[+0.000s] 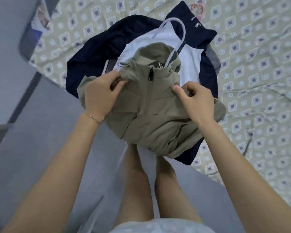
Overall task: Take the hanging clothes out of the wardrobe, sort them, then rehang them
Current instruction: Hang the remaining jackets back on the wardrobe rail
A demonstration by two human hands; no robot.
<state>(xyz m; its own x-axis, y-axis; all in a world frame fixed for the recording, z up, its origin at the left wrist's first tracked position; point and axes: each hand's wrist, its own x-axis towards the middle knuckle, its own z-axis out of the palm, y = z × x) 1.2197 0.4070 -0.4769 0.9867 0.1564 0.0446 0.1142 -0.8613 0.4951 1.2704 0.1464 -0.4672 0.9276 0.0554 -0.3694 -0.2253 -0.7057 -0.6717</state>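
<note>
At the near edge of the bed (259,68), left hand (97,96) and right hand (196,101) each pinch the olive jacket (151,115), their fingers clenched on its shoulders, atop a navy garment (97,46), white hanger (180,31) inserted.

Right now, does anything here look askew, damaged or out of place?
Nothing damaged or spilled. The white hanger sits off-centre in the khaki jacket's collar, right of the zip, and the jacket is bunched between the left hand and right hand. A pink hanger pokes out from behind the navy garment.
</note>
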